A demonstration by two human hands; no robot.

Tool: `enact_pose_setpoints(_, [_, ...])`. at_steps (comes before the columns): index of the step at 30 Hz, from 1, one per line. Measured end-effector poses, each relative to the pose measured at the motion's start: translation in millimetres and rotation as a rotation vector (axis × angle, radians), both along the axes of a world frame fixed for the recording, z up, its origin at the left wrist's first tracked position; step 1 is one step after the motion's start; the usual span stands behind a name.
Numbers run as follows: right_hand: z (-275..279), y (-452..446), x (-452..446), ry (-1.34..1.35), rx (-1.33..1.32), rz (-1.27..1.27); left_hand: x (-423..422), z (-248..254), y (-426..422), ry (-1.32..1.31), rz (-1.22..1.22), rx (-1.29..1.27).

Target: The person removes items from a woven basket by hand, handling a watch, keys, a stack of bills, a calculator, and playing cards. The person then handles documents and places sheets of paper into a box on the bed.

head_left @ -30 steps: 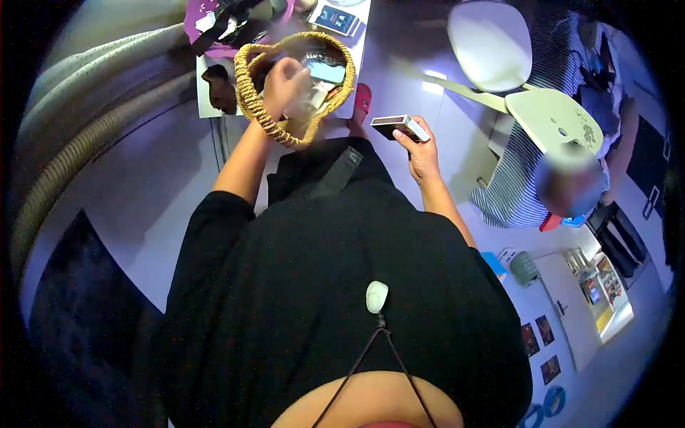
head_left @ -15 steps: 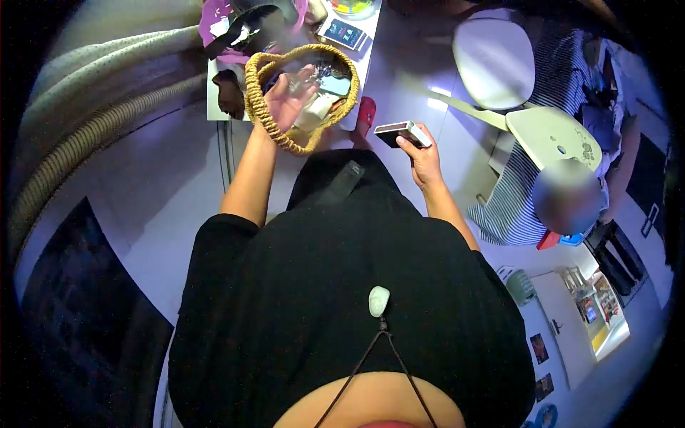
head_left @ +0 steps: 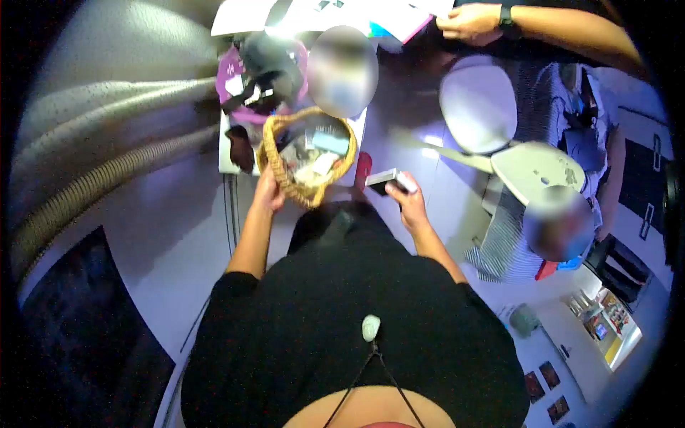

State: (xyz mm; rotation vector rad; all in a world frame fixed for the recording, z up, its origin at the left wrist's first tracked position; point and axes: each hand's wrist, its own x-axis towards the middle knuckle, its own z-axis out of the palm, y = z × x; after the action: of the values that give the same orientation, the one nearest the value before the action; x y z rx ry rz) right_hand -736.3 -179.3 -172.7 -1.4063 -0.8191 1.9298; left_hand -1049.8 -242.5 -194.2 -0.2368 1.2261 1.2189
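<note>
My left hand (head_left: 268, 191) is closed on the near left side of the yellow woven basket (head_left: 274, 158). Inside the basket lie a light blue item (head_left: 330, 143), some white pieces and clear plastic. On the right, my right hand (head_left: 410, 205) grips a small flat box (head_left: 389, 180) with a white edge and a dark side, its thumb on the near side. The two hands are apart, with the box to the right of the basket.
Behind the basket, a purple bag (head_left: 232, 71) with dark items sits on a white table (head_left: 227, 160). Another person's hand (head_left: 471, 23) touches papers at the top. A white chair (head_left: 478, 103) and striped cloth (head_left: 503, 246) are at the right.
My left hand has come out of the basket and now holds its side. The view has tilted up, bringing another person's arm and papers in. My right hand still holds the box.
</note>
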Motion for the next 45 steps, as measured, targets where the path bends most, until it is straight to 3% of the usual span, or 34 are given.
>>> enact_pose_setpoints(2, [1,2,-7,-0.001,0.084,0.050,-5,-2,-5,0.097,-0.062,-0.028])
enact_pose_setpoints(5, [5,3,-18,0.024,-0.003,0.006,-9,3,-1,0.204,-0.123,0.000])
enact_pose_setpoints(8, [7,3,-24,0.030,0.002,0.028,-31,-46,-12,0.057,-0.138,0.095])
enact_pose_setpoints(11, [6,2,-28,0.058,-0.014,0.044,-21,-32,12,-0.057,-0.100,0.057])
enact_pose_setpoints(14, [4,2,-28,0.039,-0.014,0.051,-14,-38,26,-0.008,-0.104,-0.034])
enact_pose_setpoints(15, [4,2,-27,0.013,-0.012,0.060,-18,-52,30,0.024,-0.255,-0.050])
enact_pose_setpoints(17, [4,2,-26,0.003,-0.013,0.051,-12,-54,41,0.475,-0.586,-0.013])
enact_pose_setpoints(18, [5,3,-26,0.004,-0.009,0.047,1,-76,46,0.716,-0.526,0.005])
enact_pose_setpoints(19, [7,4,-26,0.005,-0.005,0.044,-1,-93,46,0.958,-0.719,0.153])
enact_pose_setpoints(21, [12,6,-26,-0.005,0.000,0.038,13,-59,61,1.261,-0.644,0.305])
enact_pose_setpoints(22, [12,6,-25,-0.013,0.005,0.038,12,-70,67,1.100,-0.769,0.173])
enact_pose_setpoints(23, [11,6,-23,-0.021,0.012,0.038,15,-87,69,1.101,-0.757,0.174])
enact_pose_setpoints(25, [10,6,-21,-0.043,0.008,0.038,24,-6,84,1.381,-0.817,0.271])
enact_pose_setpoints(26, [12,6,-21,-0.034,0.007,0.037,25,-19,86,1.381,-0.813,0.279])
enact_pose_setpoints(28, [14,5,-19,-0.023,0.001,0.034,29,-56,87,1.653,-0.985,0.363])
enact_pose_setpoints(33, [20,8,-19,-0.026,-0.006,0.041,30,-48,94,1.929,-0.975,0.568])
enact_pose_setpoints(35, [15,7,-18,-0.038,0.002,0.041,28,-53,95,1.939,-1.253,0.546])
enact_pose_setpoints(37, [16,7,-20,-0.048,-0.002,0.050,24,-63,90,2.012,-1.091,0.727])
enact_pose_setpoints(39, [8,6,-16,-0.043,-0.006,0.079,22,-65,90,1.995,-1.045,0.725])
enact_pose_setpoints(45, [25,10,-24,-0.067,-0.008,0.087,36,-74,98,2.049,-1.103,0.508])
